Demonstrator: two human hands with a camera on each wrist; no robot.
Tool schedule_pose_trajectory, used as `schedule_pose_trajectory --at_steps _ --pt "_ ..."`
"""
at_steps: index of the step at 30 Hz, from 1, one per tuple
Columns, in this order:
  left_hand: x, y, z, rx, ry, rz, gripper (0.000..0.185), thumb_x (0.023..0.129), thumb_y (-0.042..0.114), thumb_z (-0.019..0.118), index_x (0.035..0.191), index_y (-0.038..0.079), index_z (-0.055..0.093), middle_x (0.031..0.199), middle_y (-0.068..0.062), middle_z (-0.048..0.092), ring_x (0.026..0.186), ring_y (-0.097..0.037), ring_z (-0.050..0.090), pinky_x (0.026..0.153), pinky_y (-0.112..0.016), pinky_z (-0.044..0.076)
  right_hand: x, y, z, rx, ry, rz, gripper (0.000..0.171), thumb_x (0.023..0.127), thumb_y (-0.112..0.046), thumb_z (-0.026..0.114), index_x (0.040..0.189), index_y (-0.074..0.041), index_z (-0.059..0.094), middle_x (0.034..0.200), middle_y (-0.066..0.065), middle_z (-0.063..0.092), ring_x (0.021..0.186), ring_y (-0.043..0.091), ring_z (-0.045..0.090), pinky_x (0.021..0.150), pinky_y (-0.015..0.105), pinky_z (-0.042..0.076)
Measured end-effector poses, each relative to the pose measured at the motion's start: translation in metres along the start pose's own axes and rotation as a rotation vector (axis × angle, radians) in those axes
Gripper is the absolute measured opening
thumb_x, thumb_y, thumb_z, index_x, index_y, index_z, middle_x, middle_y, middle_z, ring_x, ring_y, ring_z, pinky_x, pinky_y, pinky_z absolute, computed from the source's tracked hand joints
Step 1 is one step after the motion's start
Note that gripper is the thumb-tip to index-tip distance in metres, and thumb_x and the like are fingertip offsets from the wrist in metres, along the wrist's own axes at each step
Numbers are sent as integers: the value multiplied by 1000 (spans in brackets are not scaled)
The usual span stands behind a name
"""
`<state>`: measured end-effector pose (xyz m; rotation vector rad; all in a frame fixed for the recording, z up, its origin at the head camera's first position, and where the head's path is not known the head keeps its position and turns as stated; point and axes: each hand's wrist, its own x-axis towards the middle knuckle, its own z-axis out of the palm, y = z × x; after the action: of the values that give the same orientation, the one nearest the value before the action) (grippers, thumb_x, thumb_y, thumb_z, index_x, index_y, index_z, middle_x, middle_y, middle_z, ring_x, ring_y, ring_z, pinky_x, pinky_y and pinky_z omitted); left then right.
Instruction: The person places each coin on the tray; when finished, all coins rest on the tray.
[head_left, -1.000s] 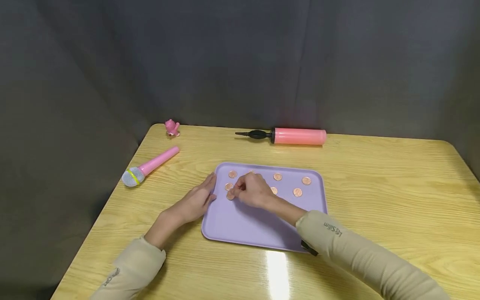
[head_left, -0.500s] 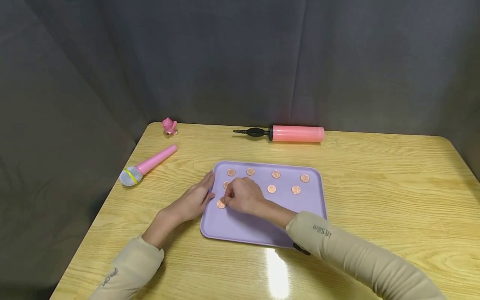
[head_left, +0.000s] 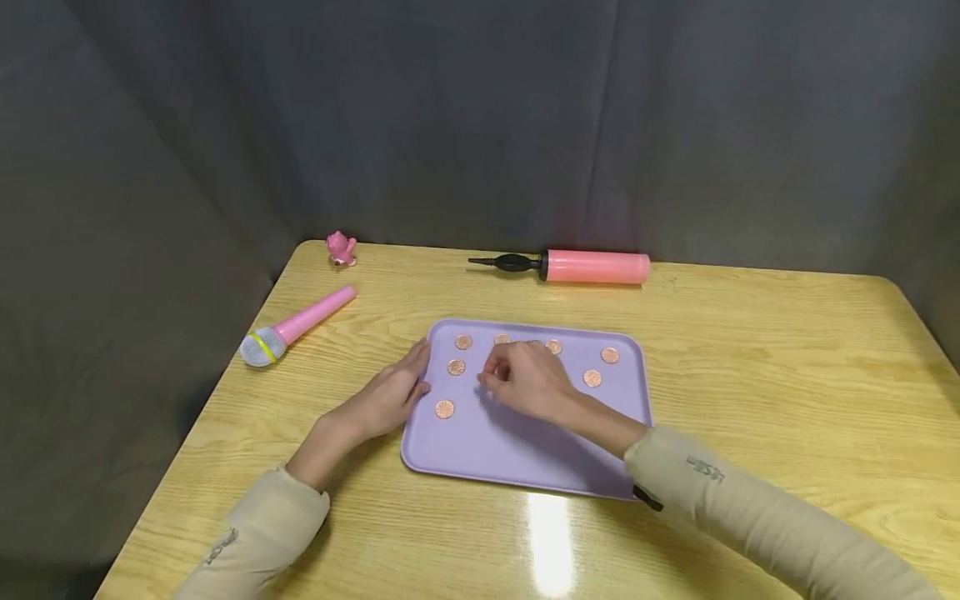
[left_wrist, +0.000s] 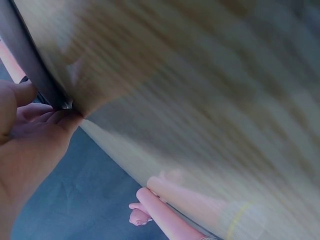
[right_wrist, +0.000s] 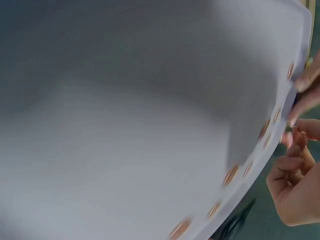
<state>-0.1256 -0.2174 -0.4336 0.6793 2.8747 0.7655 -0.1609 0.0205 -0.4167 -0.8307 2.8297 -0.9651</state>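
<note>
A lilac tray (head_left: 480, 454) lies on the table with several copper-coloured coins flat on it. Most coins form two rows toward the far side; one coin (head_left: 445, 409) lies apart, closer to the front left. My left hand (head_left: 386, 396) rests against the tray's left rim, fingers fairly straight along it, thumb touching. Above the tray's middle is my right hand (head_left: 528, 379), fingers loosely bent, thumb and index slightly apart, no coin visible between them. It covers part of the rows. In the right wrist view, coins (right_wrist: 231, 175) line the rim beside the right hand (right_wrist: 295, 185).
Across the back of the wooden table (head_left: 750, 375) lies a pink-and-black hand pump (head_left: 596, 267). A toy microphone (head_left: 296, 327) lies to the left, with a small pink figurine (head_left: 341, 248) behind it. A dark curtain (head_left: 480, 125) hangs behind the table.
My right hand has slid one coin forward-left, let go of it, and moved right, away from it. The left hand has stayed at the tray's left rim.
</note>
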Motion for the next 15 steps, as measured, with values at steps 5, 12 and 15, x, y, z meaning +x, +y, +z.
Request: schedule_pose_trajectory --at_steps 5,12,15 --pt "-1 0 1 -2 -29 -23 57 100 5 50 144 -19 22 151 -35 20 142 -41 21 117 -48 21 -29 38 -36 51 52 17 6 83 -14 74 78 -13 72 64 -9 62 56 7 54 49 23 45" --pt "1 1 2 -12 -37 -22 57 101 6 49 145 -18 22 152 -34 20 143 -40 21 117 -47 21 -87 83 -94 -12 56 49 7 83 -12 77 79 -14 70 70 -7 64 59 8 55 48 22 45" --pt "1 1 -1 -8 -29 -25 57 101 6 49 145 -18 22 152 -34 20 143 -40 21 117 -47 21 -114 99 -113 -35 -6 -38 10 82 -10 78 84 -16 70 75 -9 65 60 4 55 48 20 46"
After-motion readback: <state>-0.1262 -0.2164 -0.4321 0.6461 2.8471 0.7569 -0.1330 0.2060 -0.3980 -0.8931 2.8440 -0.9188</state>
